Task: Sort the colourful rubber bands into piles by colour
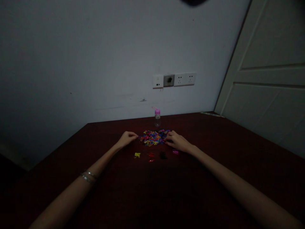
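One colourful pile (152,137) lies between the fingers of the inward-reaching left hand (127,139), tips together, and right hand (178,142), bent, grip unclear.

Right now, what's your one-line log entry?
left hand: at clip pile, left edge | right hand: at right edge | nearer: yellow clips, red clips, black clips, pink clips | behind: pink-capped bottle

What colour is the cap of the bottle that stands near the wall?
The cap is pink, best seen in the head view.
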Demonstrator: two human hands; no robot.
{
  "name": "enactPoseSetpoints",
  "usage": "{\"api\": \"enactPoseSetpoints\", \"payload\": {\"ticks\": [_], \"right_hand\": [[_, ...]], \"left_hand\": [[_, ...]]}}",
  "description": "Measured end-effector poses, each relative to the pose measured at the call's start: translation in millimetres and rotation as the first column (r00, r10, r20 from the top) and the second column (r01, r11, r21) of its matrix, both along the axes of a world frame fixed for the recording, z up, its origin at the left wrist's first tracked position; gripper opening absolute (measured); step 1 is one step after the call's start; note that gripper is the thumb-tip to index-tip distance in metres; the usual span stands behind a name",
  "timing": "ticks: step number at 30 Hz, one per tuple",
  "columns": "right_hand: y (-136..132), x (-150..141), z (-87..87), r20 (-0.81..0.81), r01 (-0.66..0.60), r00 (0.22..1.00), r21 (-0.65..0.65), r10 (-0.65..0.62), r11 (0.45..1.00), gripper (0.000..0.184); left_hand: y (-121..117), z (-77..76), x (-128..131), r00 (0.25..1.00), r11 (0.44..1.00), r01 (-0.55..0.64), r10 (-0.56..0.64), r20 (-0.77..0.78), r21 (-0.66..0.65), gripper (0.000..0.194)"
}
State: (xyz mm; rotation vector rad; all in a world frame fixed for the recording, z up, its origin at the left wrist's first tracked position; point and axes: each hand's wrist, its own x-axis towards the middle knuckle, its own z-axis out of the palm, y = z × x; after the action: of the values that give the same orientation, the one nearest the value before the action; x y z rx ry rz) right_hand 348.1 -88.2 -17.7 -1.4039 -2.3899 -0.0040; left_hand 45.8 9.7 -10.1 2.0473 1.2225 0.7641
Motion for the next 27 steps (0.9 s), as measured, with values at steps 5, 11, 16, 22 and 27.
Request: {"api": "enactPoseSetpoints", "payload": {"ticks": [5,11,16,22,27], "right_hand": [[1,1,-0.1,-0.02,0.002,1.0,0.0,-0.002,1.0,0.015],[3,3,-3.5,-0.105,-0.014,0.994,0.008,0.015,1.0,0.01],[6,5,-2.0,-0.266,-0.048,0.962,0.03,0.054,0.998,0.009],[9,8,2.4,-0.568,-0.046,0.823,-0.026,0.023,0.999,0.013],[5,6,17.6,-0.765,-0.006,0.638,-0.12,-0.089,0.993,0.02]], "left_hand": [[27,-9.6,5,0.957,0.98,-0.197,0.198,0.211,-0.029,0.036],[47,-13.4,21,0.888,0.953,-0.3,0.293,0.356,-0.037,0.036],[57,-21.0,34,0.862,0.945,-0.323,0.315,0.398,-0.048,0.037],[68,-32.4,35,0.839,0.927,-0.375,0.351,0.415,-0.024,0.04],[70,-34.3,34,0.814,0.891,-0.454,0.412,0.409,0.008,0.038]]}}
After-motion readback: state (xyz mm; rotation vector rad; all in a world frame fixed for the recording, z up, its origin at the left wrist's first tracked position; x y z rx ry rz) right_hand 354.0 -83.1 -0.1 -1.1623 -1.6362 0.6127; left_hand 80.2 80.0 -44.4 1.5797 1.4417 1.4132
